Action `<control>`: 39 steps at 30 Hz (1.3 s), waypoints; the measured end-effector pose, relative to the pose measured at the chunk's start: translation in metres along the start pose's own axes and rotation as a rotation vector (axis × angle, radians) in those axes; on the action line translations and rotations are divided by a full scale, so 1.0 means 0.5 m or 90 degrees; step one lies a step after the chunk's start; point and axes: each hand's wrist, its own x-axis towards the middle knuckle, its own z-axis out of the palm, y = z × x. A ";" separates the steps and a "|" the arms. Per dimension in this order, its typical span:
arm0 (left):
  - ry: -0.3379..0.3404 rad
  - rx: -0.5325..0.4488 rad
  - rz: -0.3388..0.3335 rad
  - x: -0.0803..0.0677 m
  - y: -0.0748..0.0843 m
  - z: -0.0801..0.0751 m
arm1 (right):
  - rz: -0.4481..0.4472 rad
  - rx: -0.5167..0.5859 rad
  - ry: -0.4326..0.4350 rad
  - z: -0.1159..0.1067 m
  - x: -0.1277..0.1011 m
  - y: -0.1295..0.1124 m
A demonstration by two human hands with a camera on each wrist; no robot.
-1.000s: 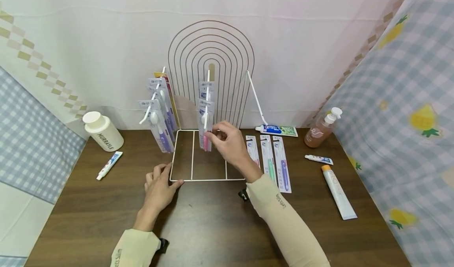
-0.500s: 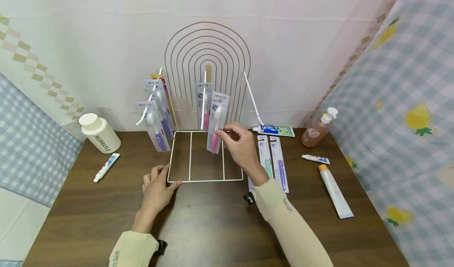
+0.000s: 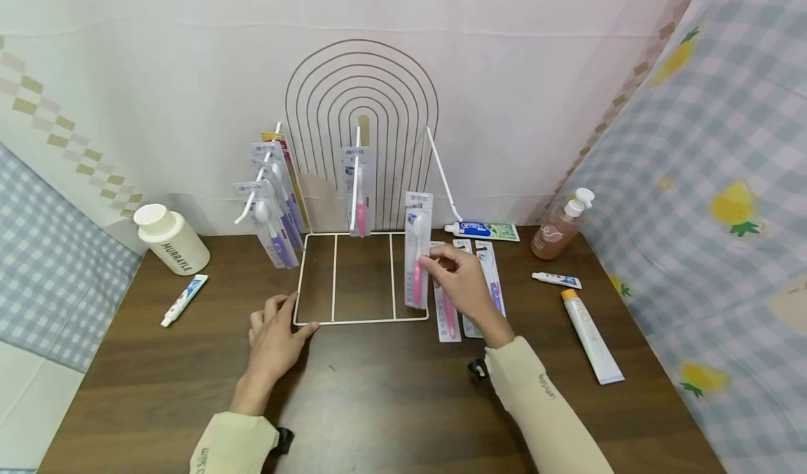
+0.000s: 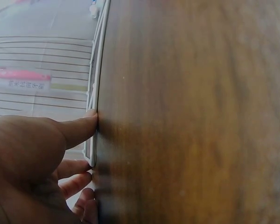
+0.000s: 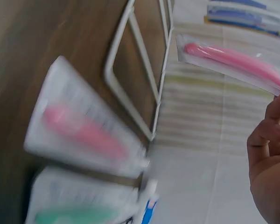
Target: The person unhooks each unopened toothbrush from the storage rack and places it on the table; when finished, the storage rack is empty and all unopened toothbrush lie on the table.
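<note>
Right hand (image 3: pixel 463 286) pinches a packaged pink toothbrush (image 3: pixel 417 250) between thumb and fingers, holding the pack upright just above the front right corner of the white wire rack (image 3: pixel 362 278); in the right wrist view the same pack (image 5: pixel 233 60) shows at the fingertips (image 5: pixel 270 126). Left hand (image 3: pixel 274 330) rests on the desk (image 3: pixel 378 404) with relaxed, spread fingers, its thumb and forefinger touching the rack's front left corner; the left wrist view shows the thumb (image 4: pixel 79 128) pressed against the white base wire (image 4: pixel 95 116). On the rack's middle peg hangs another pink toothbrush pack (image 3: pixel 358 190), and its left peg carries several purple toothbrush packs (image 3: pixel 274 201). Just right of the rack, flat on the desk, lie three more toothbrush packs (image 3: pixel 466 299), partly covered by the right hand. Behind them lies a boxed toothpaste (image 3: pixel 482 230). Farther right of the rack stand a brown pump bottle (image 3: pixel 557 229), a small tube (image 3: pixel 556 279) and a long white tube (image 3: pixel 589 334). Left of the rack are a white jar (image 3: pixel 170 239) and a small toothpaste tube (image 3: pixel 183 299).
</note>
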 end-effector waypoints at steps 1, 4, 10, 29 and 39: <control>-0.006 0.001 -0.004 -0.001 0.004 -0.003 | 0.008 0.002 -0.002 -0.012 -0.005 0.007; -0.026 0.007 -0.018 -0.004 0.014 -0.009 | 0.041 0.009 0.008 -0.050 -0.017 0.029; -0.035 0.013 -0.028 -0.006 0.016 -0.010 | 0.123 0.024 0.062 -0.133 -0.034 0.069; 0.025 0.002 0.024 0.002 -0.015 0.009 | 0.272 -0.110 0.094 -0.279 -0.063 0.175; 0.022 0.007 0.025 0.004 -0.019 0.009 | 0.318 -0.132 0.072 -0.284 -0.064 0.209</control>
